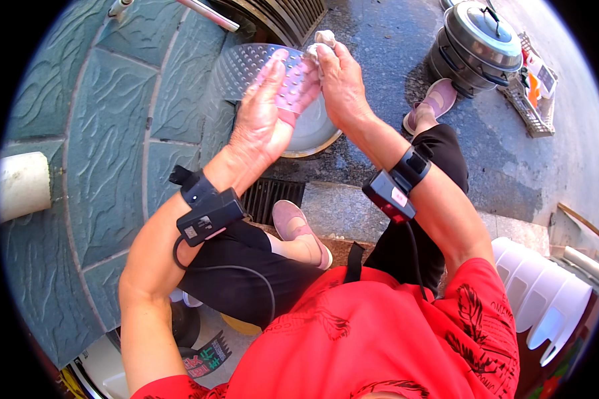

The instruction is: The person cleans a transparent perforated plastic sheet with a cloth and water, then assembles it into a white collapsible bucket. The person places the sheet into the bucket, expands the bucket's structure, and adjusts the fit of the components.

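My left hand (263,123) grips a clear plastic piece with rows of holes or bumps (241,66). Its thumb lies in front, and the fingers show through from behind. Close beside it, my right hand (343,83) is closed around a crumpled whitish cloth (325,38) that sticks out above the fingers near the plastic's right edge. Under both hands is a round basin (313,133), partly hidden by them. What the basin holds is hard to make out.
A wall of textured blue-green tiles (106,106) with a white pipe (24,186) is at left. A drain grate (271,197) lies below the basin. A lidded metal pot (479,43), a plastic crate (532,100) and a white plastic basket (542,286) are at right.
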### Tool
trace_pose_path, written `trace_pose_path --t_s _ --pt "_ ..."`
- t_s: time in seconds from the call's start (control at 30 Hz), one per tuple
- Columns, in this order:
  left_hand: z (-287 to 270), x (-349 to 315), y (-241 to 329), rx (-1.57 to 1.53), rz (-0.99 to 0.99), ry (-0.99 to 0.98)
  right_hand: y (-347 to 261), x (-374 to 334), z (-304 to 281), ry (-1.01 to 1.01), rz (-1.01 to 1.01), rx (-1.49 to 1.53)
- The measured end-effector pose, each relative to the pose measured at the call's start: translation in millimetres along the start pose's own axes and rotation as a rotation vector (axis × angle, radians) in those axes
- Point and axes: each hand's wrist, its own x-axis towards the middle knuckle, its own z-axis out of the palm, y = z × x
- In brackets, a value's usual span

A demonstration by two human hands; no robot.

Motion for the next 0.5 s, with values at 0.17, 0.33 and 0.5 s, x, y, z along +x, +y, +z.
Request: trace_pose_path --t_s 0.17,0.33,0.5 --pt "-16 14 10 0.019 0.123 0.085 9 -33 17 -0.036 -0.034 -0.175" --pt "-16 20 8 -0.017 0.073 0.093 18 -36 24 0.004 -0.161 -0.26" --pt "-5 4 17 0.037 -0.096 -0.013 17 23 -25 0.204 0.155 -0.045"
